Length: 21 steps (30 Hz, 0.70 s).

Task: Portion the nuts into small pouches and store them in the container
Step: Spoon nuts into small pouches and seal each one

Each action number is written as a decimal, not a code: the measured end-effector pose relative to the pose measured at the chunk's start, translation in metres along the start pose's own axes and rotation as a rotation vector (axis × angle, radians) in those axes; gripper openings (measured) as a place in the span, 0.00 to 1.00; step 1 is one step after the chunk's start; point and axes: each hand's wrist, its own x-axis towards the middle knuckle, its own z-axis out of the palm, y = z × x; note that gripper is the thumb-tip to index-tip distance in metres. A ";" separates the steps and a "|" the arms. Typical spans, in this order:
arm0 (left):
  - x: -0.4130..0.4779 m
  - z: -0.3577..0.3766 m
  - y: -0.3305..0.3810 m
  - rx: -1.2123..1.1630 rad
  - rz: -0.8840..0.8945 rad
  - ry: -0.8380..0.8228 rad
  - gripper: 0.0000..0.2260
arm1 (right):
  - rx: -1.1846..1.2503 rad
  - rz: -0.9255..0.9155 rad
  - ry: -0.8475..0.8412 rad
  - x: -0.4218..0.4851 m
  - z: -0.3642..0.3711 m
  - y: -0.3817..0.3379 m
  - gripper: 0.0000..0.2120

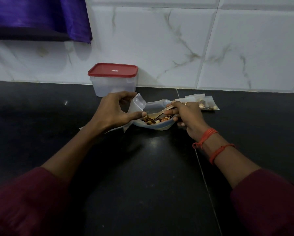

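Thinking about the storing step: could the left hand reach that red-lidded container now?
Probably yes: the red-lidded container stands just behind the left hand with nothing between, though it grips a clear pouch.

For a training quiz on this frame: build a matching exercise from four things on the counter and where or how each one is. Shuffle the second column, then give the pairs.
1. container
2. small pouch, unfilled
3. spoon
4. filled pouches

A. lying on the counter beyond the right hand
B. pinched in the left hand
C. against the wall, red lid on
D. held in the right hand, tip in the bag of nuts

Pairs: 1-C, 2-B, 3-D, 4-A
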 end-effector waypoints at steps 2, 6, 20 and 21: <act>-0.001 -0.001 0.001 -0.022 -0.001 -0.005 0.37 | 0.017 0.017 -0.002 -0.001 0.001 -0.001 0.11; -0.002 -0.001 0.002 -0.041 -0.003 -0.004 0.36 | 0.109 0.038 0.022 -0.002 0.002 -0.005 0.11; -0.002 0.003 0.001 -0.004 0.007 -0.001 0.39 | 0.291 -0.103 0.081 -0.010 -0.003 -0.032 0.11; -0.002 0.003 0.001 -0.005 0.009 -0.004 0.39 | 0.282 -0.125 0.064 -0.012 0.000 -0.033 0.12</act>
